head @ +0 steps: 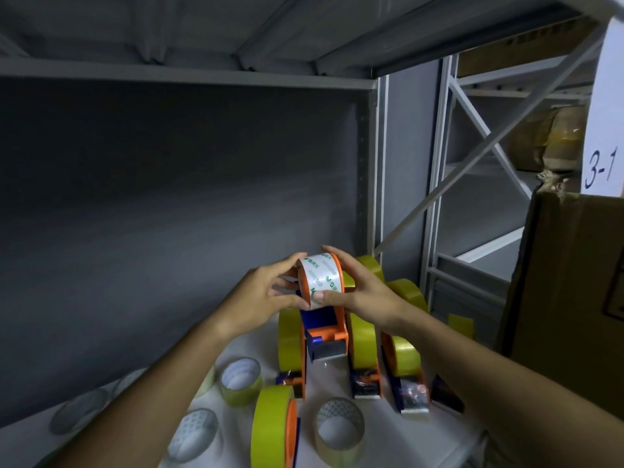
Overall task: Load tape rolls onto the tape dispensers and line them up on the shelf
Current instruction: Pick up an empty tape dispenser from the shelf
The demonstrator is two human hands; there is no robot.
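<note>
Two hands work one orange-and-blue tape dispenser (326, 327), held up above the white shelf (260, 342) toward its right end, in front of the loaded ones. A roll of printed clear tape (320, 276) sits in the dispenser's wheel housing.

Left hand (266, 295): fingers curled round the roll's left flank, thumb at its lower edge. Right hand (359, 292): fingers arched over the right side of the housing, thumb pressing the tape face low down. Both grip; neither is spread.

Step in hand, as judged: seating this roll on its hub. Whether it is fully home cannot be told.

Next move likely calls for freeing the tape end and drawing it down to the serrated blade (329, 354), then setting the dispenser in the row of yellow-tape dispensers (363, 342) at the shelf's right end.

Loose rolls (240, 380) still lie near the front edge, so more loading remains.
</note>
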